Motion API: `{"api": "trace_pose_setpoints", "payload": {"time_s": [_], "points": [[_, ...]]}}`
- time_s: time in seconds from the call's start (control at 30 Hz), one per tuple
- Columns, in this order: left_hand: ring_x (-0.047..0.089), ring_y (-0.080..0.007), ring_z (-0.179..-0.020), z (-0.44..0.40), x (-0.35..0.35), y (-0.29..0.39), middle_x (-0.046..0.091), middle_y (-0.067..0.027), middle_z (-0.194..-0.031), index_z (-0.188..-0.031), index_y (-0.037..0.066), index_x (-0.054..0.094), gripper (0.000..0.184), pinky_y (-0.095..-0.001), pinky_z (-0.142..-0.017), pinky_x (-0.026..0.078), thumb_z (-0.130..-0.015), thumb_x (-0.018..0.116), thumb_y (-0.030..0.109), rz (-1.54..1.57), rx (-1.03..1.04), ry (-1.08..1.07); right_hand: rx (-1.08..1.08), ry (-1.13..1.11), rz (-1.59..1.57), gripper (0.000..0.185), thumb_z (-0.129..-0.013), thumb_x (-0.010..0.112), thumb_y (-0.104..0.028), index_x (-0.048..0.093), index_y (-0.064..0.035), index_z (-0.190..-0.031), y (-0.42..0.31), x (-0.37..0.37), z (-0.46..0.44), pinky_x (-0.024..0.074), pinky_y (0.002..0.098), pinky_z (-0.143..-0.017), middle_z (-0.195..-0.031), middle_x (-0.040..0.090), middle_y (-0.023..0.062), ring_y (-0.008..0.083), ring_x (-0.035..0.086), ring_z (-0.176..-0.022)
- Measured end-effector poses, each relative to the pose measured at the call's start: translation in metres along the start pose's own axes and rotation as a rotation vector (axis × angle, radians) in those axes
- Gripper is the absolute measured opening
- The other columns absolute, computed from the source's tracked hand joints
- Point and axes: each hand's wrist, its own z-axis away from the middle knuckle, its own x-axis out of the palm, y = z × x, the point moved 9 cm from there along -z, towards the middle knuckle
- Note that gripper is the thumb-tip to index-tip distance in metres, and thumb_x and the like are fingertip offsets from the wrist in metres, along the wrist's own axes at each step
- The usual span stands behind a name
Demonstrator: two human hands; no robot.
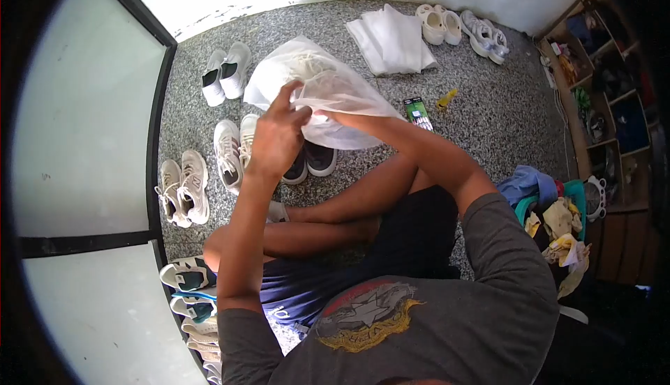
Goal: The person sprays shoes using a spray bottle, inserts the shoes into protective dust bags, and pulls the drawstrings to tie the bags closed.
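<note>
A thin white see-through bag (349, 95) lies on the floor in front of my crossed legs, with a pale laced shoe (307, 68) showing faintly through it. My left hand (280, 128) is at the bag's near left edge, its fingers bent and closed on the fabric, index finger raised. From the right, my right hand (326, 116) reaches into the bag's mouth; thin cloth covers most of it, so its fingers are hidden. Just below the bag stand black shoes with white soles (319, 158).
White sneakers stand left in pairs (227, 71), (183, 188), (234, 149). Folded white cloth (391, 40), white clogs (440, 24) and sandals (484, 36) sit at the back. A green packet (418, 114) and yellow item (447, 99) lie right, near a teal basket (576, 193) and shelf (590, 106).
</note>
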Motion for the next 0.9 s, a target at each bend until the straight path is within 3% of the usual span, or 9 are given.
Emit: {"api": "trace_pose_setpoints", "payload": {"time_s": [0.1, 0.27, 0.3, 0.47, 0.6, 0.63, 0.7, 0.87, 0.9], "points": [[0.064, -0.0331, -0.107, -0.025, 0.047, 0.003, 0.064, -0.0172, -0.128, -0.094, 0.002, 0.074, 0.018, -0.0411, -0.090, 0.054, -0.081, 0.062, 0.004, -0.095, 0.110, -0.108, -0.488, 0.348, 0.642, 0.048, -0.093, 0.062, -0.031, 0.058, -0.0153, -0.138, 0.045, -0.029, -0.034, 0.0332, 0.0393, -0.116, -0.144, 0.054, 0.0105, 0.0273, 0.045, -0.138], [0.067, -0.0343, -0.102, -0.068, 0.099, -0.007, 0.072, -0.0156, -0.112, -0.099, 0.001, 0.074, 0.022, -0.0412, -0.090, 0.054, -0.087, 0.057, 0.006, -0.055, 0.028, -0.041, 0.004, 0.389, 0.586, 0.054, -0.087, 0.069, -0.029, 0.060, -0.0143, -0.138, 0.079, -0.107, -0.090, 0.0413, 0.0392, -0.110, -0.138, 0.061, 0.0116, 0.0293, 0.054, -0.129], [0.067, -0.0351, -0.100, -0.073, 0.116, -0.018, 0.072, -0.0158, -0.112, -0.102, 0.001, 0.074, 0.024, -0.0421, -0.090, 0.054, -0.087, 0.055, 0.006, -0.019, -0.051, -0.065, 0.230, -0.033, 0.475, 0.056, -0.085, 0.071, -0.026, 0.059, -0.0140, -0.139, 0.113, -0.101, -0.111, 0.0421, 0.0381, -0.109, -0.138, 0.061, 0.0115, 0.0298, 0.055, -0.128], [0.068, -0.0366, -0.101, -0.085, 0.172, -0.011, 0.070, -0.0156, -0.121, -0.115, 0.004, 0.071, 0.034, -0.0454, -0.092, 0.054, -0.086, 0.053, 0.005, -0.020, -0.015, -0.073, -0.194, -0.132, 0.437, 0.056, -0.080, 0.074, -0.016, 0.059, -0.0020, -0.132, 0.147, -0.054, -0.029, 0.0392, 0.0387, -0.111, -0.138, 0.058, 0.0179, 0.0286, 0.047, -0.138], [0.068, -0.0354, -0.106, -0.106, 0.179, 0.008, 0.068, -0.0144, -0.126, -0.116, 0.004, 0.070, 0.033, -0.0439, -0.093, 0.054, -0.087, 0.055, 0.009, -0.018, -0.037, -0.114, 0.040, -0.220, -0.052, 0.029, -0.088, 0.068, -0.013, 0.068, 0.0024, -0.113, 0.117, -0.152, 0.090, 0.0528, 0.0378, -0.091, -0.108, 0.070, 0.0179, 0.0263, 0.067, -0.105], [0.067, -0.0352, -0.107, -0.113, 0.179, 0.007, 0.068, -0.0142, -0.126, -0.116, 0.004, 0.070, 0.032, -0.0432, -0.094, 0.054, -0.087, 0.057, 0.009, -0.006, -0.032, -0.106, 0.101, -0.082, -0.378, 0.034, -0.089, 0.068, -0.014, 0.068, 0.0009, -0.120, 0.165, -0.177, 0.116, 0.0556, 0.0325, -0.085, -0.104, 0.074, 0.0160, 0.0229, 0.071, -0.088], [0.067, -0.0351, -0.107, -0.121, 0.198, -0.012, 0.068, -0.0143, -0.125, -0.116, 0.004, 0.071, 0.032, -0.0431, -0.094, 0.054, -0.087, 0.057, 0.008, 0.013, -0.039, -0.097, 0.193, 0.798, -0.389, 0.040, -0.090, 0.073, -0.022, 0.066, 0.0043, -0.120, 0.255, -0.243, 0.182, 0.0555, 0.0377, -0.088, -0.105, 0.072, 0.0202, 0.0286, 0.071, -0.090], [0.068, -0.0355, -0.107, -0.139, 0.208, 0.000, 0.067, -0.0125, -0.128, -0.121, 0.004, 0.068, 0.038, -0.0435, -0.091, 0.055, -0.085, 0.055, 0.004, -0.061, 0.049, -0.173, 0.102, 1.202, 0.761, 0.052, -0.086, 0.079, -0.041, 0.068, 0.0016, -0.114, 0.320, -0.217, 0.209, 0.0564, 0.0473, -0.084, -0.104, 0.073, 0.0192, 0.0375, 0.071, -0.089], [0.068, -0.0345, -0.103, -0.142, 0.201, 0.005, 0.068, -0.0100, -0.125, -0.121, 0.004, 0.067, 0.040, -0.0439, -0.087, 0.056, -0.083, 0.056, 0.003, -0.113, 0.020, -0.152, 0.306, 1.030, 0.469, 0.050, -0.087, 0.077, -0.042, 0.068, -0.0005, -0.113, 0.358, -0.215, 0.197, 0.0564, 0.0475, -0.083, -0.103, 0.074, 0.0170, 0.0362, 0.072, -0.090]]}}
